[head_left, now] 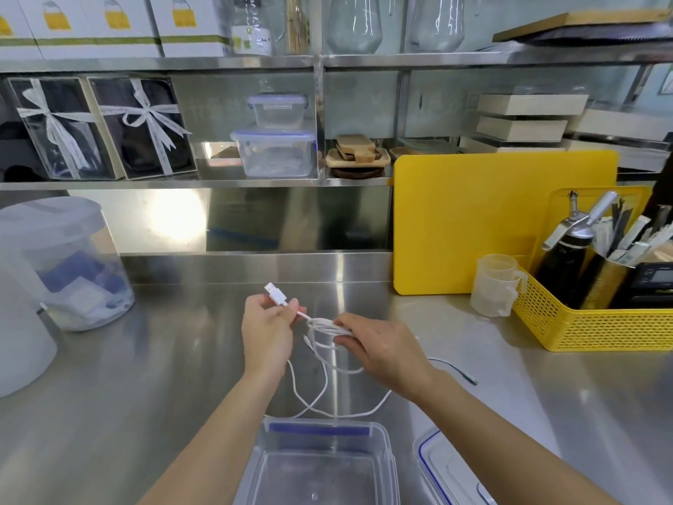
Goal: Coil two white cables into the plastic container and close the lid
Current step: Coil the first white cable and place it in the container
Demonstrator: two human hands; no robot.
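Both my hands hold a white cable [325, 373] above the steel counter. My left hand [267, 329] pinches it just below the USB plug [275, 293], which sticks up and to the left. My right hand [378, 346] is closed on a bundle of loops; more loops hang down and trail onto the counter. A clear plastic container [382, 450] with blue clips stands open and empty at the near edge, below my hands. Its lid [442, 472] with a blue rim lies flat just to the right of it. A second white cable [453, 369] lies on the counter right of my right forearm.
A yellow cutting board [473, 220] leans at the back right, with a yellow basket [597, 322] of utensils and stacked measuring cups [495, 286] in front. Translucent tubs [69, 264] stand at the left. Shelves behind hold boxes and other lidded containers [276, 151].
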